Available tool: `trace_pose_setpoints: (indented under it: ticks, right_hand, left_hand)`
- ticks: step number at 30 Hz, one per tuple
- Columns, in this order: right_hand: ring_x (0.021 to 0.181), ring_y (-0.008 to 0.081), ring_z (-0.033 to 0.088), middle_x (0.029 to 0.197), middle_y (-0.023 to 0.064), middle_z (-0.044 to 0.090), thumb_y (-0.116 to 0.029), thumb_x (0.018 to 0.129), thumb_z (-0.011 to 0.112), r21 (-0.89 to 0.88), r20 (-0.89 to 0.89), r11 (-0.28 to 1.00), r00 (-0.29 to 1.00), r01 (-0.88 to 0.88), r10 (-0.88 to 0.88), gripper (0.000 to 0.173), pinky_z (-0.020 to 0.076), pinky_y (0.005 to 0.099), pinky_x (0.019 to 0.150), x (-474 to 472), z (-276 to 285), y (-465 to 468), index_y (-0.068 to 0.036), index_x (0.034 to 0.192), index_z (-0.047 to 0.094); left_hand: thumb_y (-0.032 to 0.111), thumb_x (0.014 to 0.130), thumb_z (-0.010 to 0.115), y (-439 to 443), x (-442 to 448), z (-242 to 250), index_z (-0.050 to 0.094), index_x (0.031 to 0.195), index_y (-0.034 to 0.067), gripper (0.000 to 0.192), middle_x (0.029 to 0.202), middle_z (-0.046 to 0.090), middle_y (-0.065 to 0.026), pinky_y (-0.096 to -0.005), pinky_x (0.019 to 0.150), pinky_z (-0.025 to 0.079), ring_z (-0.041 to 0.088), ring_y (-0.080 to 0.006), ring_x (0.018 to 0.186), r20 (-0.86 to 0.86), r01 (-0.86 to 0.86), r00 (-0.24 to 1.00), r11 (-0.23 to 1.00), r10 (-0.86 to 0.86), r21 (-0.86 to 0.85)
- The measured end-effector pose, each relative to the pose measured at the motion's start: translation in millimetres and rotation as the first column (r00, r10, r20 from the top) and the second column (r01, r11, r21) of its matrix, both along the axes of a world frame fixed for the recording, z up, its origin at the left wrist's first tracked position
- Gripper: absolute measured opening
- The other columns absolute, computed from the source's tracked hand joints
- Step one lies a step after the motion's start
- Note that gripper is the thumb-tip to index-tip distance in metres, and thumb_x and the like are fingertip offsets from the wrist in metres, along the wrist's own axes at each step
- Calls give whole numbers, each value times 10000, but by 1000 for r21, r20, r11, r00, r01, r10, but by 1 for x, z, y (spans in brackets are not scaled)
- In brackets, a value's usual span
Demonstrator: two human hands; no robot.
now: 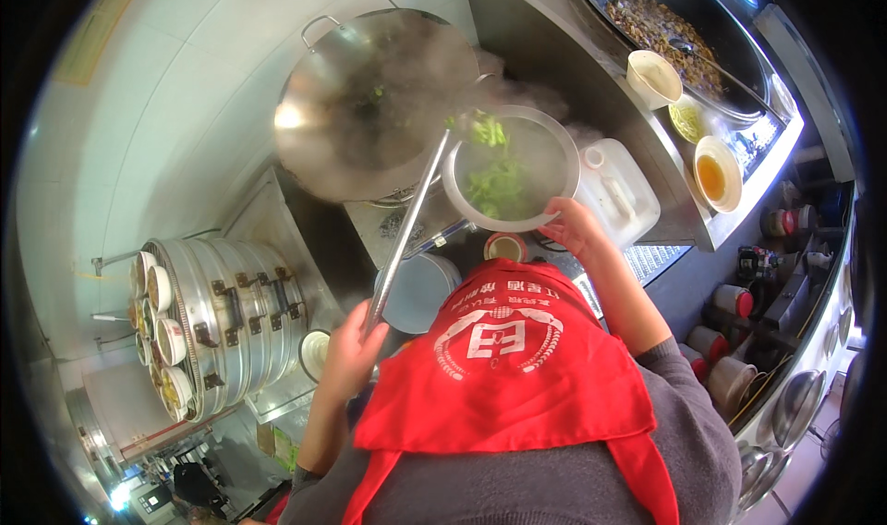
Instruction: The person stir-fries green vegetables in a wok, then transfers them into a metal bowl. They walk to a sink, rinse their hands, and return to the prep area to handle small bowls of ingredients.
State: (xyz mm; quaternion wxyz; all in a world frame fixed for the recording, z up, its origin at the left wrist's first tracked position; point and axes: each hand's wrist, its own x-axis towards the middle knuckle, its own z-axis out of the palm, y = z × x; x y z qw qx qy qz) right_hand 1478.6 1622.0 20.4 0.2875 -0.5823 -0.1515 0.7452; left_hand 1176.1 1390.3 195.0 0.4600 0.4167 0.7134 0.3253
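Observation:
A long metal handle [412,220] is in my left hand [351,352]; its far end, with green leaves about it, reaches the left rim of a round metal bowl [569,157]. Thumb and fingers of my right hand [568,227] grip that bowl's near right rim. Inside the bowl lie green leafy vegetables [493,178], blurred by steam. Left of and beyond the bowl, a large steaming wok [326,130] holds dark contents with a few green bits. The tool's head is not clearly visible.
Stacked metal steamers [235,324] with small bowls stand at left. A blue-grey bucket [416,296] is near my apron. A white plastic jug [620,192] stands right of the bowl. Farther right, a raised counter bears a paper bowl [653,80], an orange-liquid bowl [717,175] and a pan of chopped food [665,40].

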Motion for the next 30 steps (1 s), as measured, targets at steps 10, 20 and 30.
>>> trace_pose_setpoints:
  ticks: [10,20,30]
  right_hand:
    - [784,275,613,935,153,554,-143,789,641,-17,17,1000,1000,-15,15,332,575,348,705,1,-6,2,31,1062,571]
    - [802,294,628,962,181,582,-119,789,627,-12,-5,1000,1000,17,-17,307,569,359,707,4,-2,1,37,1048,569]
    - [803,284,635,989,210,611,-96,782,617,-10,8,999,999,-35,35,376,562,320,711,5,4,3,41,1119,522]
  left_hand:
    - [159,1003,501,46,-41,-33,527,1253,34,281,656,418,60,-196,374,259,328,-17,448,122,-216,970,975,209,44]
    - [182,1007,496,34,-46,-28,505,1290,35,319,605,389,53,-187,346,274,315,-22,388,329,-106,936,992,122,-64]
    - [247,989,545,89,-84,-56,535,946,83,170,586,403,46,-235,337,294,337,-46,387,28,-381,923,923,383,-47]
